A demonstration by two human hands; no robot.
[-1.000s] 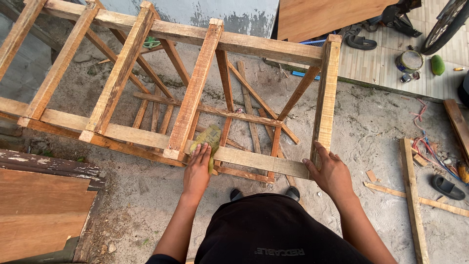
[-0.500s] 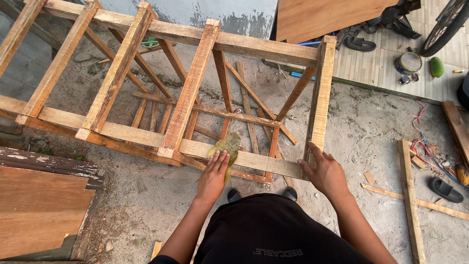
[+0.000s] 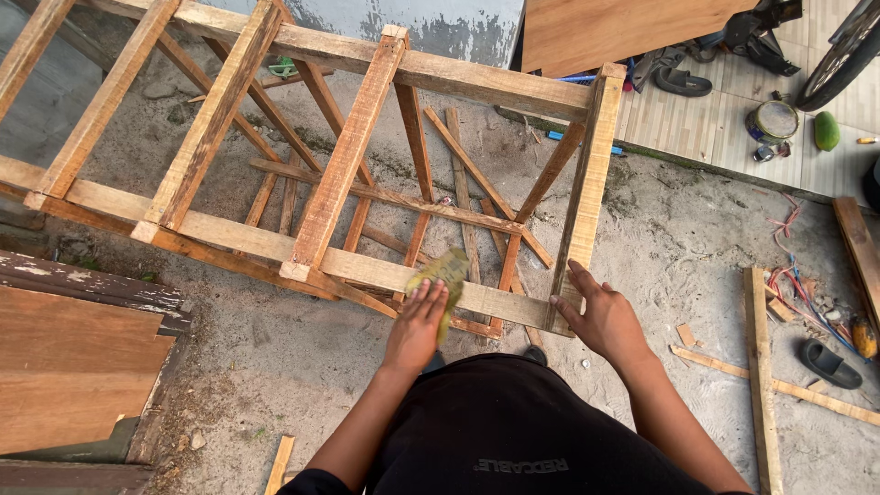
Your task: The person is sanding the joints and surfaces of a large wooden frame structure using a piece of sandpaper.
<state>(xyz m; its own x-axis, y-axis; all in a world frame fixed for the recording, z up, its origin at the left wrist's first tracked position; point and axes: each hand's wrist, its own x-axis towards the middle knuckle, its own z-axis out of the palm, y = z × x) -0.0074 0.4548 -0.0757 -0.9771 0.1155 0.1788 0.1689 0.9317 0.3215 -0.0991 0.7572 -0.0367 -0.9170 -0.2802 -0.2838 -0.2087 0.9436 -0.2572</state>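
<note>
Nearest the camera, the left hand (image 3: 417, 323) lies palm-down on a yellowish sheet of sandpaper (image 3: 442, 277), fingers extended and pressing rather than curled around it; the sheet is pinned flat against the top face of the front rail (image 3: 367, 268) of a wooden frame (image 3: 348, 156). Most of the sheet projects ahead of the fingertips, toward the far edge of the rail (its rear edge sits under the fingers). Flat contact of this kind appears suited to keeping the abrasive face fully against the timber.

To the right, the right hand (image 3: 600, 316) rests open on the frame's front corner, where the rail meets the end rail (image 3: 591, 174); it holds nothing, fingers spread over the joint, apparently to brace the frame.

Beyond the rail, cross members and diagonal braces span the frame above sandy ground. Farther out lie a loose batten (image 3: 759, 367), a sandal (image 3: 825, 362), a plywood panel (image 3: 623, 32) and a round tin (image 3: 775, 119) on the tiled floor.
</note>
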